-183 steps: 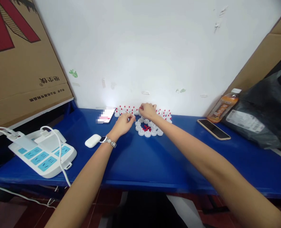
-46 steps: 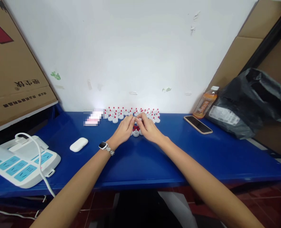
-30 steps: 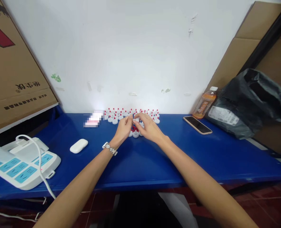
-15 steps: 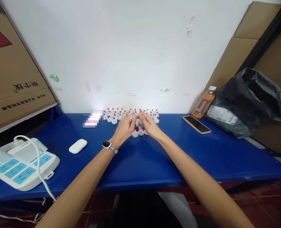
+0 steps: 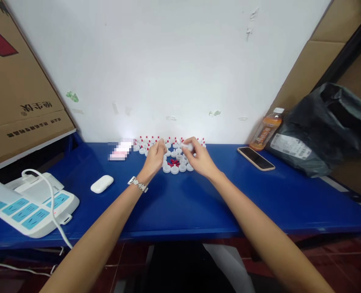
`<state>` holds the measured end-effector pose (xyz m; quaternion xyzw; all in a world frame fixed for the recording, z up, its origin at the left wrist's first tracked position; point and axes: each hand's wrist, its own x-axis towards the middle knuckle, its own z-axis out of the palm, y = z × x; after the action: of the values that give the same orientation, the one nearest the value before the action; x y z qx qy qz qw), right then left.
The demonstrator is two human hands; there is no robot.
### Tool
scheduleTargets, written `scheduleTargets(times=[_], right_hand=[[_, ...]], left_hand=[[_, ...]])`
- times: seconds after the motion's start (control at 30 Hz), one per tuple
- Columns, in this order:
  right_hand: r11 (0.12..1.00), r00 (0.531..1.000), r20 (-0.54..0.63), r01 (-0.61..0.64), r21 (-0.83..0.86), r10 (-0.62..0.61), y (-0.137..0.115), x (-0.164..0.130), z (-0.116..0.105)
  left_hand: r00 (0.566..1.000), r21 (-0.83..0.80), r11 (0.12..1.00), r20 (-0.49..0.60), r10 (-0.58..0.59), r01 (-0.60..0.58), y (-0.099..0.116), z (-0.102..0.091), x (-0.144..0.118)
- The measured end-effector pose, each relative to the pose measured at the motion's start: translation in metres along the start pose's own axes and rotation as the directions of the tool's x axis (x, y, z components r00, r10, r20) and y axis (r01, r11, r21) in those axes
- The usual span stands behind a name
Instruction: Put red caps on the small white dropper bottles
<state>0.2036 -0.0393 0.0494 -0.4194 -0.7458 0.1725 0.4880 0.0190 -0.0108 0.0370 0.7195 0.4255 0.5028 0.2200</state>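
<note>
The right hand (image 5: 200,158) pinches a white cap (image 5: 187,147) over the table (image 5: 183,207); the left hand (image 5: 154,158) curls beside it, and whether it grips anything I cannot tell; more caps (image 5: 174,169) ring loose red pieces (image 5: 174,162) close by, so a low-sweeping wrist could scatter them.

Upside down there, I'm reading "绝尘侠" (image 5: 36,106) and ® (image 5: 23,114) on the cardboard box (image 5: 15,85), left edge of the table (image 5: 180,207); bottle label (image 5: 263,136) too blurred.
</note>
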Motion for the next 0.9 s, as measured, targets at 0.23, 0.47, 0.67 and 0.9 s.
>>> scheduleTargets(times=[0.23, 0.47, 0.67, 0.9], right_hand=[[0.992, 0.992, 0.029, -0.124, 0.034, 0.123, 0.024, 0.006, 0.005], [0.998, 0.997, 0.037, -0.067, -0.019, 0.068, 0.036, 0.013, 0.012], [0.995, 0.999, 0.025, -0.042, -0.090, 0.044, 0.027, 0.026, 0.038], [0.961, 0.992, 0.043, -0.126, 0.245, 0.119, 0.022, 0.043, 0.046]], left_hand=[[0.959, 0.413, 0.873, 0.216, 0.183, -0.260, -0.016, -0.001, 0.003], [0.965, 0.356, 0.906, 0.205, 0.163, -0.229, -0.023, -0.004, 0.003], [0.983, 0.017, 0.996, 0.159, 0.089, -0.093, -0.018, 0.000, -0.002], [0.996, 0.061, 0.997, 0.076, 0.047, -0.052, -0.016, -0.004, -0.003]])
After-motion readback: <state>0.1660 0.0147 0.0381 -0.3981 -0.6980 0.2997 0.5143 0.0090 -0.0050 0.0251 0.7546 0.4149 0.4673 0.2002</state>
